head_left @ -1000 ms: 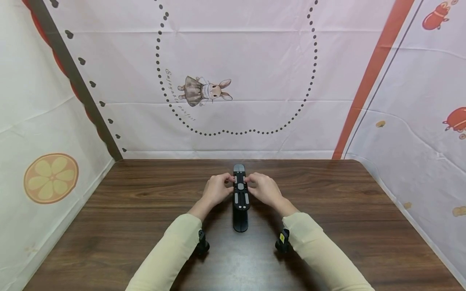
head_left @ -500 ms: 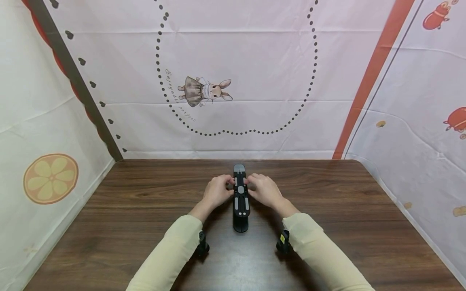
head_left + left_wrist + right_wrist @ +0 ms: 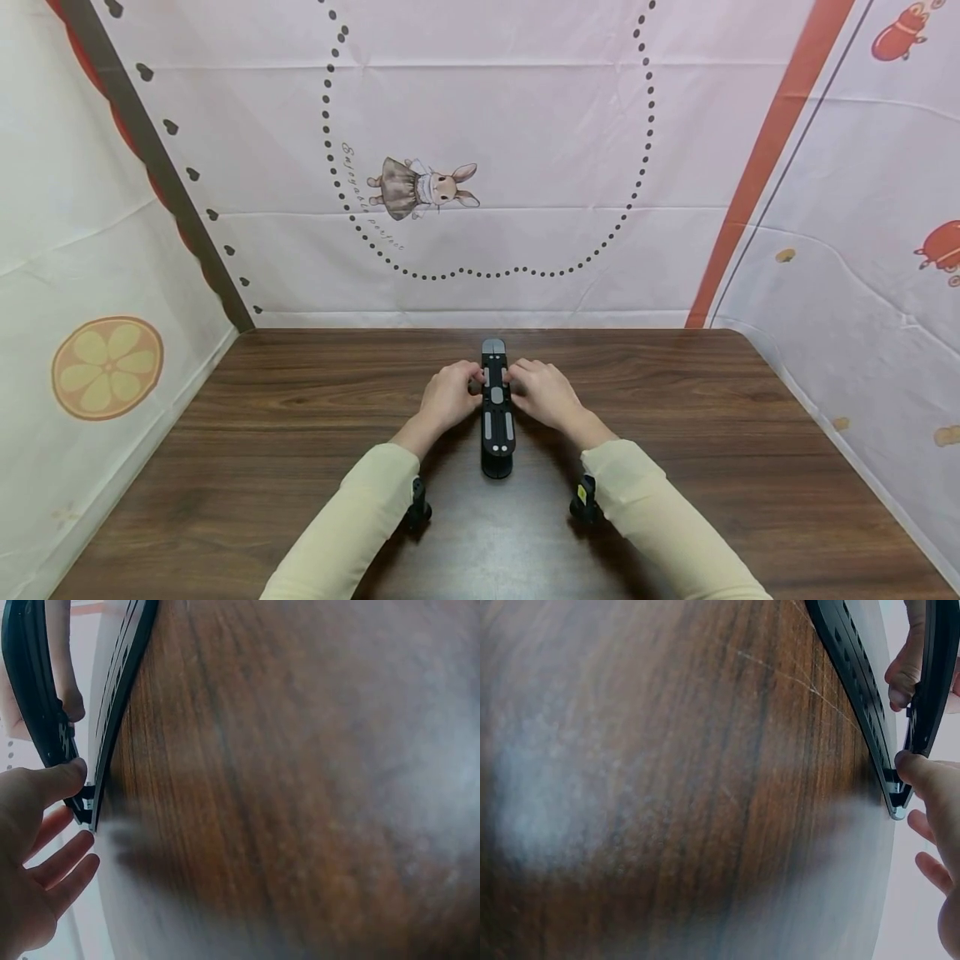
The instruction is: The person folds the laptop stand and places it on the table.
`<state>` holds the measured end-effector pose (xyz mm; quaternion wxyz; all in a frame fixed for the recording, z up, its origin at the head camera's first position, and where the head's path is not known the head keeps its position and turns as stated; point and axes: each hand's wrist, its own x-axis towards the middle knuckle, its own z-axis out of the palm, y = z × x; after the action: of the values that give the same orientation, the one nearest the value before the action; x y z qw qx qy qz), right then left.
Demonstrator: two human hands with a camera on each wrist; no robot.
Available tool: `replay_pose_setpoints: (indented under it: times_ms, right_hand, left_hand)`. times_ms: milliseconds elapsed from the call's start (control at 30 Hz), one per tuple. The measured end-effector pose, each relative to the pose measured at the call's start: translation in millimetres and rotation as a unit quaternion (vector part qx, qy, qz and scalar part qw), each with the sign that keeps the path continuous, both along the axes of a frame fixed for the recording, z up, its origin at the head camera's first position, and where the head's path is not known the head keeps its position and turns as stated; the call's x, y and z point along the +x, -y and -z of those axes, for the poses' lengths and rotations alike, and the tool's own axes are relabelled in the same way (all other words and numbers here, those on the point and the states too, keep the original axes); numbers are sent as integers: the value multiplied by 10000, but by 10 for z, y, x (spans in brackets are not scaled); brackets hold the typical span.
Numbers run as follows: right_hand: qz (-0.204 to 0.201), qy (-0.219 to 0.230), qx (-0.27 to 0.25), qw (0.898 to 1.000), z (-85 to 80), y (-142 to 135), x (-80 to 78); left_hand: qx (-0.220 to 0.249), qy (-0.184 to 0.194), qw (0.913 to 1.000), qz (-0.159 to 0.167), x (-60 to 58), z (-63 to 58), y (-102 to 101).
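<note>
A black folding laptop stand (image 3: 497,427) with grey pads stands lengthwise at the middle of the table. Its upper arm (image 3: 28,682) tilts up from the lower base (image 3: 126,682), joined at the far end, so the two form a narrow V. From the left, my left hand (image 3: 448,395) pinches the upper arm near the hinge, thumb on the near side and the other fingers spread. My right hand (image 3: 546,395) pinches the same part from the opposite side, its thumb (image 3: 917,769) close to the hinge in the right wrist view.
The brown wooden table (image 3: 315,400) ends behind the stand at a printed white cloth (image 3: 555,125). More cloth hangs along the left and right sides. Each wrist wears a small black camera (image 3: 417,504).
The upper arm's near end has swung down and toward the person, narrowing the gap to the base. Both hands keep their grip and have shifted only slightly.
</note>
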<state>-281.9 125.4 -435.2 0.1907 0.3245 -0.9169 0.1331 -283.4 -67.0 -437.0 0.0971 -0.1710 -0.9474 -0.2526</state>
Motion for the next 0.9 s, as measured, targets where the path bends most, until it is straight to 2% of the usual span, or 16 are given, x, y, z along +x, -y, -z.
replay_pose_setpoints:
  times_ms: [367, 633, 900]
  right_hand:
    - [6, 58, 102, 9999, 23, -5, 5]
    - [7, 119, 147, 9998, 23, 7, 12]
    - [-22, -16, 272, 9996, 32, 7, 17]
  left_hand:
    - [-243, 230, 9994, 17, 16, -5, -21]
    - [-355, 141, 9993, 55, 31, -6, -29]
    - [-543, 202, 9983, 41, 58, -23, -35]
